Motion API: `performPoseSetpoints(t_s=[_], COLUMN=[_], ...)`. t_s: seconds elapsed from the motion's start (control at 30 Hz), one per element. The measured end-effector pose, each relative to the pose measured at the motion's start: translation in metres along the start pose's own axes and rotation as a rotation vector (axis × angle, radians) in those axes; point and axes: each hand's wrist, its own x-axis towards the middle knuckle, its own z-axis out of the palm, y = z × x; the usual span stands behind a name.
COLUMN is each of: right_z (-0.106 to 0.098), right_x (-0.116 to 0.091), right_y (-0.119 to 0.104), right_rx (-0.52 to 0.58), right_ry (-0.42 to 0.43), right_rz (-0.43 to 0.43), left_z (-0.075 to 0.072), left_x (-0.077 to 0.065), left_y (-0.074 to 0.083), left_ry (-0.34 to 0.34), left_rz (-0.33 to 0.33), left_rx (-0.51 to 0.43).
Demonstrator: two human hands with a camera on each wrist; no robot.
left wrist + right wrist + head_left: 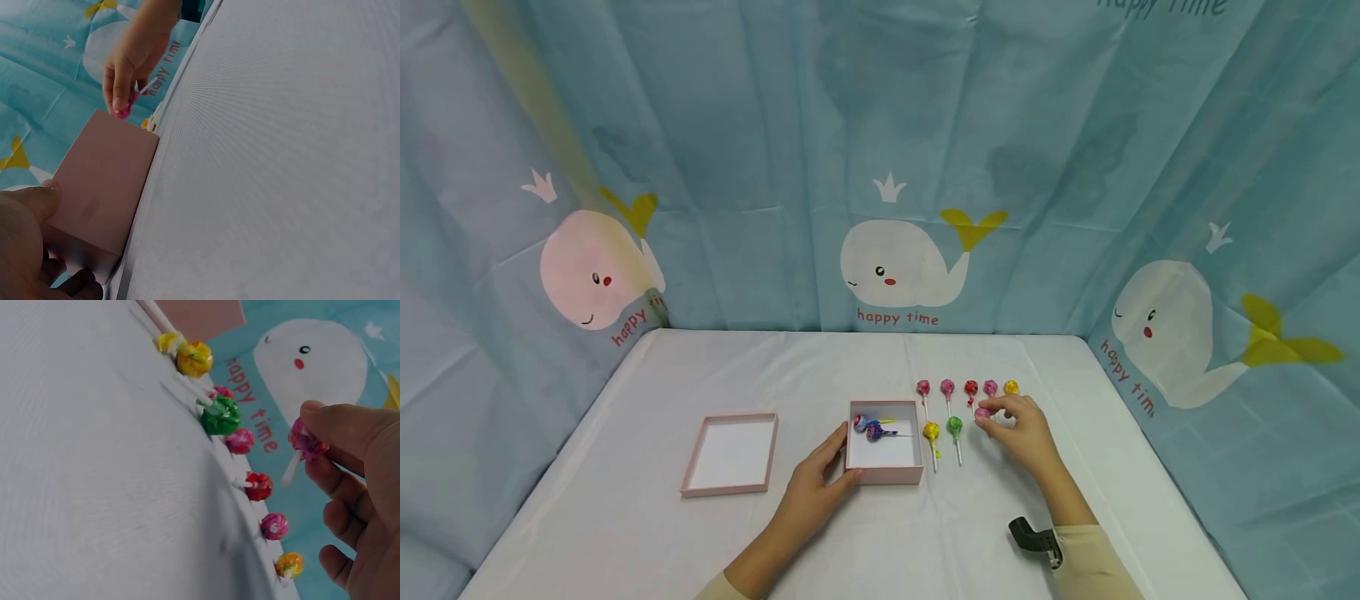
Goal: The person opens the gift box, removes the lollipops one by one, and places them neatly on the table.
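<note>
My left hand (812,487) grips the left front corner of an open pink box (887,475), with its thumb on the front wall. In the left wrist view the thumb lies along the pink side of the box. Two lollipops in blue and purple wrappers (877,432) lie inside at the left. To the right of the box, my right hand (1021,429) pinches a pink lollipop (307,440) by its wrapped head between thumb and index finger, its white stick pointing down. It hovers above the table, near a green lollipop (954,426) and a yellow lollipop (932,431).
Behind the right hand runs a row of several lollipops, among them a red one (971,388) and a yellow one (1011,387). The pink-edged box lid (730,454) lies on the white table at the left. A black strap piece (1032,536) sticks out by the right sleeve.
</note>
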Motion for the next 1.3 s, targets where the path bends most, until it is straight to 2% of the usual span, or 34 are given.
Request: performPoseSetpoints(t_s=[0.53,1.1,1.3], right_z=[0.014,0.017,0.018], right_x=[-0.005,-0.004,-0.005], right_y=[0.01,0.015,0.018], right_rx=[-0.138,-0.167,-0.168], right_ry=[-0.025,-0.051,-0.06], right_rz=[0.097,0.165,0.178], left_z=[0.0,-0.001,0.0], left_x=[0.0,0.0,0.0], left_y=[-0.001,0.0,0.0], left_ry=[-0.007,-0.009,-0.007], left_rz=[-0.002,-0.004,0.014], left_rx=[-0.023,-0.029,-0.036])
